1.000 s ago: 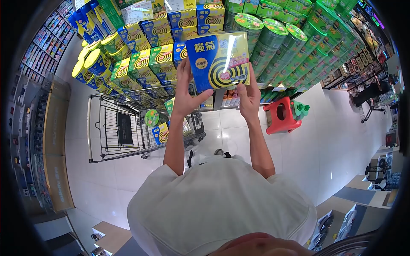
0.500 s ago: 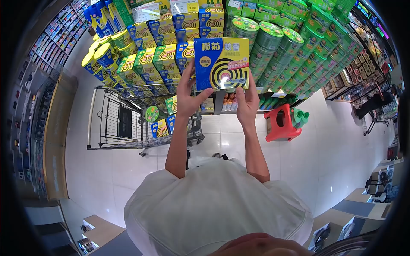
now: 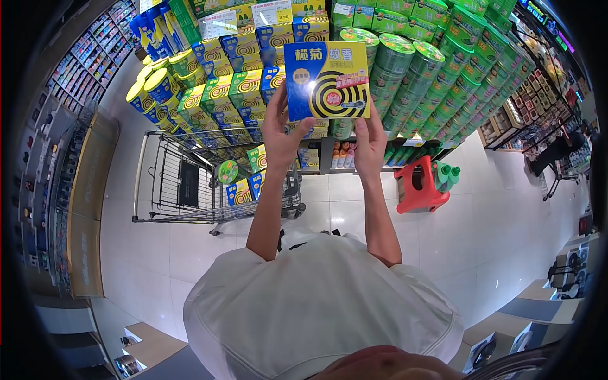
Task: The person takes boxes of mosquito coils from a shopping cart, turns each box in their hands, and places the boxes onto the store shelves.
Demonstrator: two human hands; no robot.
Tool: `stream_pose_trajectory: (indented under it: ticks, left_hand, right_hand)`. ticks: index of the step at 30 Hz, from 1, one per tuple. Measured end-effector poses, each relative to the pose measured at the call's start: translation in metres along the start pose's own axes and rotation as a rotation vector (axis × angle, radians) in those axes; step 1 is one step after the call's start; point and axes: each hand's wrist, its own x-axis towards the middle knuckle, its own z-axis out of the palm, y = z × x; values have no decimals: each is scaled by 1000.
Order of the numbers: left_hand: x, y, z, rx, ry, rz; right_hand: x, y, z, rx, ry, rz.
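A blue and yellow box of mosquito coils (image 3: 327, 81), printed with a black spiral, is held up upright in front of the shelf display. My left hand (image 3: 282, 130) grips its left side and lower corner, thumb on the front. On the right side, my right hand (image 3: 370, 139) holds the lower corner, thumb also in front. Most fingers are hidden behind the box. Behind it are stacked boxes of the same coils (image 3: 240, 47) and columns of green round tubs (image 3: 392, 63).
At the left stands a metal shopping cart (image 3: 180, 183) with several boxes and a green round tub (image 3: 227, 171). A red stool (image 3: 421, 185) with green bottles (image 3: 446, 176) beside it is on the right. Another person (image 3: 560, 152) with a cart is at the far right.
Both hands have raised the box slightly in view and tipped it a little, with glare now on its middle. The surroundings have shifted slightly with the camera.
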Motion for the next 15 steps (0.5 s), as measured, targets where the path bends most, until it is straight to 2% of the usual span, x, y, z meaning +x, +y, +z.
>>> stream_pose_trajectory:
  ticks: [15]
  left_hand:
    - [12, 5, -3, -53, -39, -86]
  right_hand:
    - [10, 1, 13, -32, 101, -36]
